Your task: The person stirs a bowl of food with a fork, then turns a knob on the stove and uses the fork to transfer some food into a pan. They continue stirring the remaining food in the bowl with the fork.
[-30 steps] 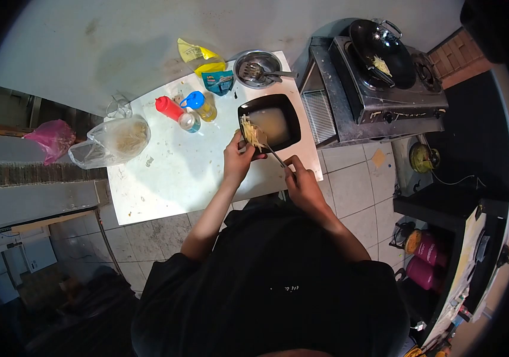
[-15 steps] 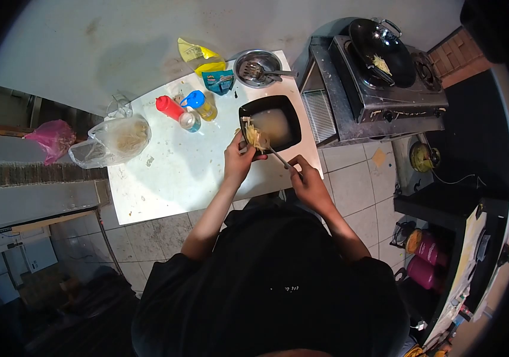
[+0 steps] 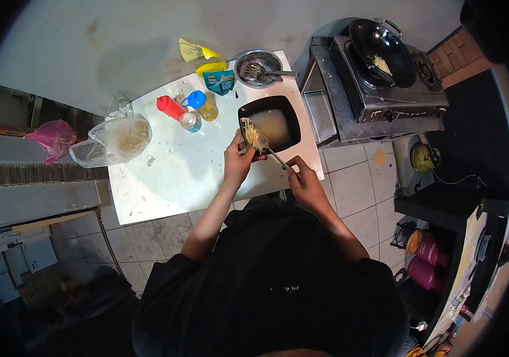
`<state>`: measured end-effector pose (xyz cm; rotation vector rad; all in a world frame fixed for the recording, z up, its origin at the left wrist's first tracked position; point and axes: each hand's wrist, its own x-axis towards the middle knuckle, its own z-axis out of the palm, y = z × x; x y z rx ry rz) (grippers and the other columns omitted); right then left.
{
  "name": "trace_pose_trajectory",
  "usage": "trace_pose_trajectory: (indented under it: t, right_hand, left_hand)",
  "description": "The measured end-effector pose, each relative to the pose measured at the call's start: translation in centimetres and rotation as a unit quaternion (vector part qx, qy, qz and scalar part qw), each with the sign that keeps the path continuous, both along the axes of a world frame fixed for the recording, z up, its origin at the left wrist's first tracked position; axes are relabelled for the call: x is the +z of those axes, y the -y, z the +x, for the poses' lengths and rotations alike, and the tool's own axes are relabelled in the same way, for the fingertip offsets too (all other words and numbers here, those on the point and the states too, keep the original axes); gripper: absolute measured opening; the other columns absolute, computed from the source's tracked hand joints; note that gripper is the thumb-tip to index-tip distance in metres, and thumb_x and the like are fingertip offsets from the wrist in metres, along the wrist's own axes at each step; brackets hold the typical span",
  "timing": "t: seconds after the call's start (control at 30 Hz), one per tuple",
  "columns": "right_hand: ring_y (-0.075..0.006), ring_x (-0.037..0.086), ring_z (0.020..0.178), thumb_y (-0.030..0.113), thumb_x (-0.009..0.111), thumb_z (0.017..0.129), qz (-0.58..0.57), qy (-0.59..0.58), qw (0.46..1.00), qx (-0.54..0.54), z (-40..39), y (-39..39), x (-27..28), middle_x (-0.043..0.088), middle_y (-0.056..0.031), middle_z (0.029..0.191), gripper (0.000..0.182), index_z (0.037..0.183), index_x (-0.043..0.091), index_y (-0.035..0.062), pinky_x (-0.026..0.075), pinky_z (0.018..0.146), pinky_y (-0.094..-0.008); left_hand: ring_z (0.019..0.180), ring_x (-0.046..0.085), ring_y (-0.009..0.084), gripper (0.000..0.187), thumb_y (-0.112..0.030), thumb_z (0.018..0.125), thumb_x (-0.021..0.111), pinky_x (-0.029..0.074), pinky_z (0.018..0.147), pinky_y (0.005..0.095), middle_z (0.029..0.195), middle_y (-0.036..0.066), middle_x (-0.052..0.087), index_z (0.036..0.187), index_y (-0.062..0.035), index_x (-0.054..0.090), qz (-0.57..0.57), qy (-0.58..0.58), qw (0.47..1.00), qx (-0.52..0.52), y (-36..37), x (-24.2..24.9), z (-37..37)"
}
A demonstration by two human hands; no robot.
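Observation:
A black square bowl (image 3: 290, 113) with cloudy liquid stands near the right side of the white table. Pale strips of food (image 3: 251, 134) lie at its left front corner. My left hand (image 3: 239, 159) is closed on that corner of the bowl, next to the strips. My right hand (image 3: 305, 180) grips the handle of a metal spoon (image 3: 279, 159), whose head touches the strips at the bowl's near edge.
On the white table (image 3: 165, 178) are a red bottle (image 3: 170, 107), a blue-capped bottle (image 3: 207, 109), a small jar (image 3: 190, 122), a teal packet (image 3: 219, 82), a steel bowl (image 3: 275, 61) and a plastic bag (image 3: 115, 143). A wok (image 3: 400, 53) sits on the stove (image 3: 379, 110) at right.
My right hand has shifted slightly left with the spoon, and the bowl has tilted or moved a touch. My left hand stays at the bowl's corner.

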<state>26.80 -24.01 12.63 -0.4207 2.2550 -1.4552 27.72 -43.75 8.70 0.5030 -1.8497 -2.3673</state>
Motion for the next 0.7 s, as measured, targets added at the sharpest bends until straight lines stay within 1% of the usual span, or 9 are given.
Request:
trace_pose_trajectory:
  t: [0.13, 0.23, 0.3, 0.43, 0.5, 0.53, 0.6, 0.63, 0.7]
  right_hand:
    - [-0.0181, 0.050, 0.049, 0.014, 0.048, 0.096, -0.004, 0.010, 1.000, -0.010, -0.5, 0.2, -0.2, 0.052, -0.0120, 0.057, 0.015, 0.101, 0.050, -0.0001, 0.037, 0.050, -0.0354]
    - [-0.0155, 0.049, 0.049, 0.014, 0.048, 0.095, 0.010, 0.028, 0.999, -0.022, -0.7, 0.5, -0.1, 0.052, -0.0108, 0.057, 0.015, 0.101, 0.051, -0.0004, 0.036, 0.048, -0.0337]
    - [-0.0073, 0.041, 0.049, 0.015, 0.047, 0.098, -0.022, 0.024, 0.999, -0.038, -0.7, 0.7, -0.7, 0.047, -0.0014, 0.057, 0.013, 0.100, 0.051, 0.0027, 0.031, 0.044, -0.0265]
    - [-0.0053, 0.039, 0.046, 0.016, 0.046, 0.100, -0.045, 0.047, 0.997, -0.040, -0.7, 0.8, -1.0, 0.044, 0.0015, 0.056, 0.013, 0.101, 0.050, 0.0038, 0.030, 0.042, -0.0245]
    - [-0.0040, 0.037, 0.044, 0.017, 0.046, 0.100, -0.095, 0.085, 0.991, -0.046, -0.8, 0.8, -1.5, 0.041, 0.0037, 0.056, 0.013, 0.101, 0.050, 0.0047, 0.028, 0.040, -0.0231]
    - [-0.0040, 0.037, 0.044, 0.017, 0.046, 0.100, -0.095, 0.085, 0.991, -0.047, -0.9, 0.7, -1.5, 0.041, 0.0037, 0.056, 0.013, 0.101, 0.050, 0.0047, 0.028, 0.040, -0.0231]
    - [-0.0114, 0.049, 0.050, 0.013, 0.048, 0.097, -0.088, 0.128, 0.987, -0.043, -1.3, 0.4, -1.5, 0.051, -0.0064, 0.058, 0.014, 0.102, 0.051, 0.0009, 0.037, 0.047, -0.0300]
    - [-0.0114, 0.049, 0.050, 0.013, 0.048, 0.097, -0.088, 0.129, 0.987, -0.043, -1.4, 0.4, -1.8, 0.051, -0.0064, 0.058, 0.014, 0.102, 0.051, 0.0009, 0.037, 0.047, -0.0300]
    - [-0.0141, 0.051, 0.051, 0.013, 0.048, 0.097, -0.053, 0.066, 0.996, -0.032, -1.5, 0.6, -3.0, 0.052, -0.0090, 0.059, 0.014, 0.103, 0.050, 0.0010, 0.039, 0.048, -0.0320]
  left_hand:
    - [0.091, 0.067, 0.0222, 0.043, 0.006, 0.088, 0.048, 0.061, 0.068, 0.0308, 0.108, 0.017, 0.065, 0.131, 0.0031, 0.046, 0.008, -0.008, 1.000, 0.003, -0.2, -0.5, 0.1]
    - [0.090, 0.068, 0.0222, 0.046, 0.007, 0.087, 0.047, 0.061, 0.068, 0.0310, 0.108, 0.017, 0.065, 0.133, 0.0024, 0.045, 0.002, -0.002, 1.000, 0.004, -0.6, -0.3, 0.1]
    - [0.089, 0.068, 0.0222, 0.046, 0.007, 0.087, 0.047, 0.061, 0.068, 0.0310, 0.108, 0.017, 0.065, 0.133, 0.0020, 0.044, 0.003, -0.001, 1.000, 0.004, -0.9, 0.0, 0.1]
    - [0.087, 0.068, 0.0219, 0.048, 0.007, 0.087, 0.047, 0.061, 0.068, 0.0309, 0.108, 0.017, 0.065, 0.135, 0.0016, 0.043, -0.004, 0.000, 1.000, -0.002, -1.0, 0.0, 0.1]
    - [0.087, 0.068, 0.0217, 0.048, 0.007, 0.087, 0.047, 0.061, 0.067, 0.0308, 0.108, 0.017, 0.065, 0.135, 0.0016, 0.043, 0.002, 0.000, 1.000, 0.000, -1.0, -0.3, 0.0]
    - [0.087, 0.068, 0.0215, 0.049, 0.007, 0.087, 0.047, 0.061, 0.067, 0.0307, 0.108, 0.017, 0.065, 0.135, 0.0015, 0.043, 0.007, -0.001, 1.000, 0.003, -1.0, -0.5, 0.0]
    - [0.087, 0.068, 0.0213, 0.049, 0.008, 0.086, 0.047, 0.061, 0.067, 0.0310, 0.107, 0.017, 0.065, 0.135, 0.0017, 0.043, -0.004, 0.004, 1.000, 0.005, -1.0, -1.0, -0.2]
    - [0.087, 0.068, 0.0210, 0.049, 0.008, 0.086, 0.047, 0.061, 0.066, 0.0314, 0.107, 0.017, 0.065, 0.135, 0.0019, 0.043, -0.015, 0.010, 1.000, 0.007, -1.0, -1.3, -0.2]
    - [0.087, 0.068, 0.0213, 0.050, 0.008, 0.086, 0.047, 0.062, 0.066, 0.0320, 0.107, 0.017, 0.065, 0.135, 0.0021, 0.043, -0.017, 0.012, 1.000, 0.006, -1.0, -2.5, -0.4]
